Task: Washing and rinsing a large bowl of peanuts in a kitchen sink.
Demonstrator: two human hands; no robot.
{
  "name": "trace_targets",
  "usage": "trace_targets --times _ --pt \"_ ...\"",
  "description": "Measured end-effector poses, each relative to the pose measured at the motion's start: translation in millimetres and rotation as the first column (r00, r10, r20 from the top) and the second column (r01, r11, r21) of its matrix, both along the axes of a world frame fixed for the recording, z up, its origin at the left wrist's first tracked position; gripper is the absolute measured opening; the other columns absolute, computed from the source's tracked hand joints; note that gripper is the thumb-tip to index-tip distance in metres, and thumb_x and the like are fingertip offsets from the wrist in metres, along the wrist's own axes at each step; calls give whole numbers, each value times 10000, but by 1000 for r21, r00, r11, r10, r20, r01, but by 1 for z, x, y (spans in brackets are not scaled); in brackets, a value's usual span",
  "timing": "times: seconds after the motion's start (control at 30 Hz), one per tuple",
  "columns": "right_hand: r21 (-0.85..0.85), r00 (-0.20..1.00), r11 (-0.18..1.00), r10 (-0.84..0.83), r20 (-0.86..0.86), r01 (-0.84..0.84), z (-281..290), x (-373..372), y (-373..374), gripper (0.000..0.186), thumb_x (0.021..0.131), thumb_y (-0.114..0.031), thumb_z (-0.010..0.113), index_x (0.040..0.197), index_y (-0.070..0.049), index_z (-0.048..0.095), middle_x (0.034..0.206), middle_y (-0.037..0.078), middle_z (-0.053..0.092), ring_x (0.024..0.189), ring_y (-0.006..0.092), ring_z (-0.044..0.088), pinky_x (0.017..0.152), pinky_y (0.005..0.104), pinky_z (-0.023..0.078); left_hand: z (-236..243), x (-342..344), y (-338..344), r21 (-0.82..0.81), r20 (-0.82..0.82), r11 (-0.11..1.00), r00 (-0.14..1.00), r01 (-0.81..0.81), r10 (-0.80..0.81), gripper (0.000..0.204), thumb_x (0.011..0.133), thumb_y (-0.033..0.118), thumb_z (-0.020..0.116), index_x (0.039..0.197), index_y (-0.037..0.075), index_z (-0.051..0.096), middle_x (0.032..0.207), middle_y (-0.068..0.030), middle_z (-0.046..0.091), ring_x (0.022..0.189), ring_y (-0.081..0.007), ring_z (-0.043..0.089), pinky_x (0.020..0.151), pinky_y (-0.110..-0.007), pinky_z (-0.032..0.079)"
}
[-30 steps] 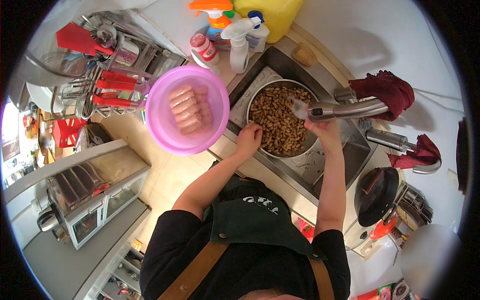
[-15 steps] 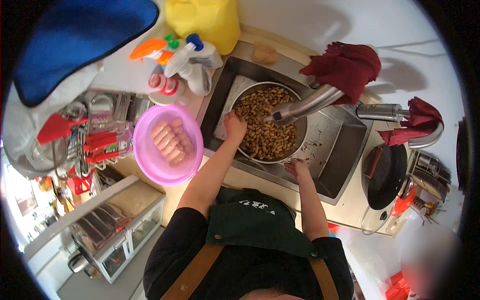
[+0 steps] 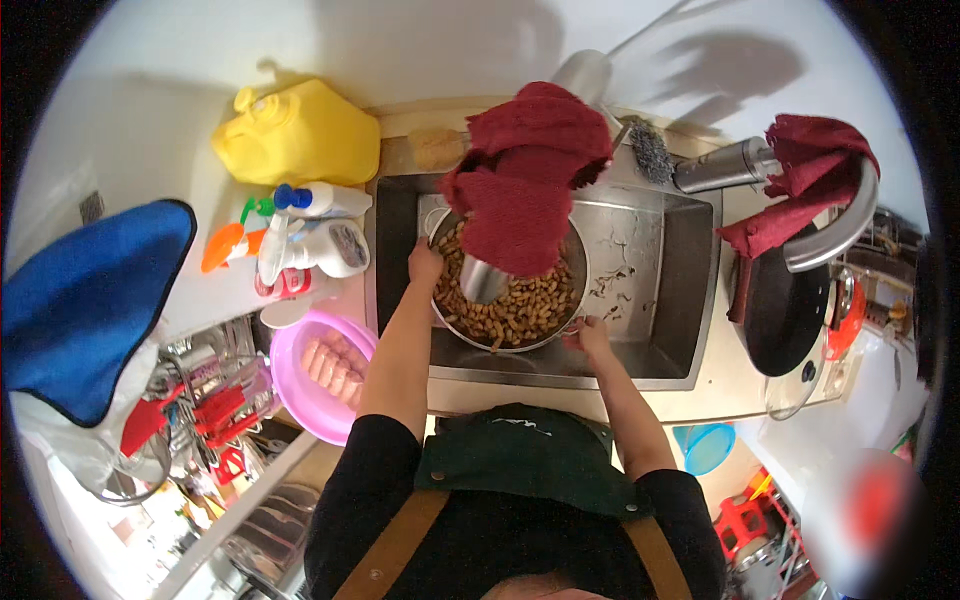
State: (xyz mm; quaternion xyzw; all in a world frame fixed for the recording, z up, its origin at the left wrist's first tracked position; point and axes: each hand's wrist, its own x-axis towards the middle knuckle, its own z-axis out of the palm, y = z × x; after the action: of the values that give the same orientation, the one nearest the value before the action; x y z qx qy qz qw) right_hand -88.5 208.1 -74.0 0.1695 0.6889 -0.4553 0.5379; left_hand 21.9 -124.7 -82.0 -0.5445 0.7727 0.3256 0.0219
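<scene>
A round metal pot (image 3: pixel 513 349) stands in the sink (image 3: pixel 672 374), filled with brown peanuts in their shells (image 3: pixel 530 318). My left hand (image 3: pixel 425 263) is closed at the pot's left rim, just below a loop handle (image 3: pixel 432 220). At the lower right rim, my right hand (image 3: pixel 588 334) has its fingers closed around the other handle. Above the pot hangs the metal faucet (image 3: pixel 484 282), wrapped in a dark red cloth (image 3: pixel 525 185) that hides part of the peanuts.
Left of the sink are a pink basin (image 3: pixel 291 352) with pale sausage-like pieces (image 3: pixel 335 369), spray bottles (image 3: pixel 318 248) and a yellow jug (image 3: pixel 300 135). A black wok (image 3: pixel 785 315) stands on the right. Dark scraps (image 3: pixel 612 280) lie on the sink's floor.
The view has shifted. My right hand, open beside the pot before, now grips its handle. My left hand has moved from the peanuts' edge to the outer rim.
</scene>
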Motion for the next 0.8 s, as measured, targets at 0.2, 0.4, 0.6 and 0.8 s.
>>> trace_targets --times 0.2,0.4,0.6,0.8 --pt "20 969 1000 -2 -247 8 10 -26 -5 217 851 -184 395 880 13 481 677 102 547 510 193 566 411 271 462 -2 25 -2 -24 61 993 992 113 -111 170 694 113 491 765 -18 572 801 -230 556 803 -372 532 697 -419 419" --pt "103 753 976 213 -623 -190 -10 -57 -28 341 817 -164 443 1104 20 440 627 75 532 519 145 548 397 237 418 -3 59 28 -88 118 996 993 -15 25 171 653 110 487 721 -13 585 761 -219 570 762 -368 550 670 -414 433" --pt "120 643 961 256 -722 -249 -48 -68 -88 456 772 -132 485 1173 50 370 973 192 547 846 220 551 694 275 432 -23 108 47 92 120 856 859 -509 498 173 643 103 489 722 -22 580 792 -217 574 777 -360 550 695 -392 426" --pt "106 705 973 221 -674 -204 -2 -73 -74 448 777 -168 478 1167 32 383 1073 231 485 970 318 490 821 349 381 72 17 96 214 -234 864 835 -455 498 345 777 35 464 1094 -74 380 1039 -210 459 874 -274 513 696 -338 426"
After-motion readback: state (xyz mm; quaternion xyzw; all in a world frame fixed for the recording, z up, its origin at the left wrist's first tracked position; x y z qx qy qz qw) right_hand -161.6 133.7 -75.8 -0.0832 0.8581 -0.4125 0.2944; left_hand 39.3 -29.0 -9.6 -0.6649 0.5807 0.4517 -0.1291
